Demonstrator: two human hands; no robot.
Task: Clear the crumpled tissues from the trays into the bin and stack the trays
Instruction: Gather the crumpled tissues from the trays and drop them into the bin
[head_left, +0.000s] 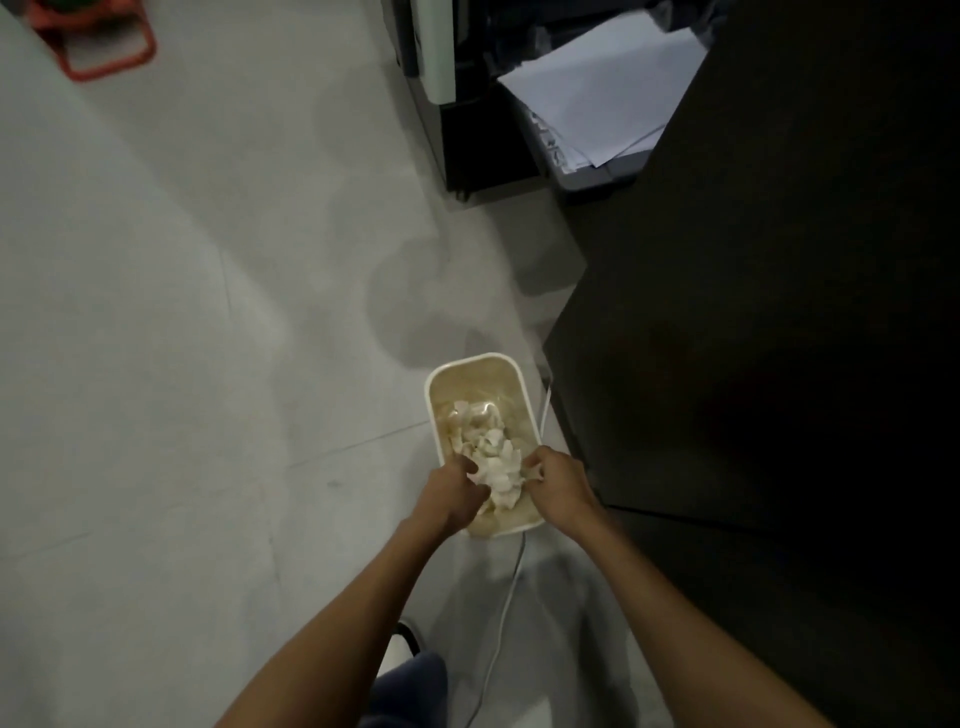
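A white rectangular bin (470, 364) stands on the grey floor beside a dark counter. Several crumpled white tissues (485, 415) lie inside it. Over its near end both hands hold a bunch of crumpled tissues (498, 475) between them. My left hand (454, 493) grips the bunch from the left with curled fingers. From the right, my right hand (558, 483) pinches it. No tray is in view.
A dark counter (753, 364) rises close on the right of the bin. A white cable (498, 639) runs along the floor below the bin. White paper sheets (602, 88) lie on a printer at the back. An orange frame (104, 47) sits far left.
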